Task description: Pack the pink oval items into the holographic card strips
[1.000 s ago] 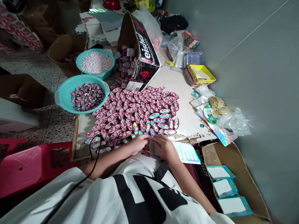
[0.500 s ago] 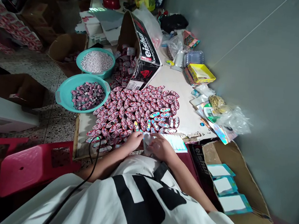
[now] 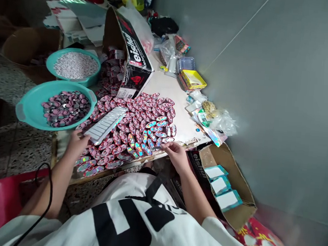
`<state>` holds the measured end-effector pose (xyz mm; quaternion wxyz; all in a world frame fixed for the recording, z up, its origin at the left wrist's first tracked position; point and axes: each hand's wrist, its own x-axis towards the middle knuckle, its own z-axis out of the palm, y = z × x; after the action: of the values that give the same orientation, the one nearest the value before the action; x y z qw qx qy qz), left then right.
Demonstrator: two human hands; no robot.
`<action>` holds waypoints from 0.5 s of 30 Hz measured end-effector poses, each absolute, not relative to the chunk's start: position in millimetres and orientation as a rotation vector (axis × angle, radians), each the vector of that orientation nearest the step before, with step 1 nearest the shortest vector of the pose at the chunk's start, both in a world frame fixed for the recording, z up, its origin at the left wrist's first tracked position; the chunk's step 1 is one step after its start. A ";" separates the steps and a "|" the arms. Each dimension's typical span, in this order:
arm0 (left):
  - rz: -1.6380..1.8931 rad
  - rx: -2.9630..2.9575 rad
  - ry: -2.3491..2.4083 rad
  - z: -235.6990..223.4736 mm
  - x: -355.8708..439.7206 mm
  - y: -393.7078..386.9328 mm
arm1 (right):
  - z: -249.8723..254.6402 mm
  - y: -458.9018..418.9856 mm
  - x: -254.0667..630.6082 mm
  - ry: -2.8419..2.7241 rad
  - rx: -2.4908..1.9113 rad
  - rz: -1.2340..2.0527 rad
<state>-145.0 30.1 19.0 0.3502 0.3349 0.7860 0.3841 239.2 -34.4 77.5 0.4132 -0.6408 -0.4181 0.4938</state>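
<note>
My left hand (image 3: 77, 145) grips the lower left corner of a pale sticker sheet (image 3: 106, 125) marked with rows of strips. The sheet is held over many small oval pink-and-red pieces (image 3: 137, 115) spread across the table, each with a round pink part. At the table's front edge, my right hand (image 3: 176, 156) pinches a thin greyish strip (image 3: 156, 148) between thumb and fingertips. Below it and to its left lie oval pieces with a shiny, rainbow-like surface (image 3: 139, 149).
To the left stand a teal basin (image 3: 27, 105) of round pink and silver pieces and another teal basin (image 3: 50, 65) of white bits. A black carton (image 3: 136, 78) lies tipped behind the ovals. An open cardboard box (image 3: 243, 200) sits to the right, beside the grey wall (image 3: 270, 90).
My hands have moved apart. The sheet has gone left with my left hand, and a thin strip now shows in my right fingers. The whole view has shifted to the right.
</note>
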 end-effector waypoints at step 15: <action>0.682 0.989 1.243 21.9 64.0 20.1 | 26.6 42.0 247.1 -1.453 -1.510 1.595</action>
<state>64.0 20.1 21.9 0.6493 0.4350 0.5469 0.3003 247.1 42.0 26.6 0.2512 -0.5551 -0.5340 0.5862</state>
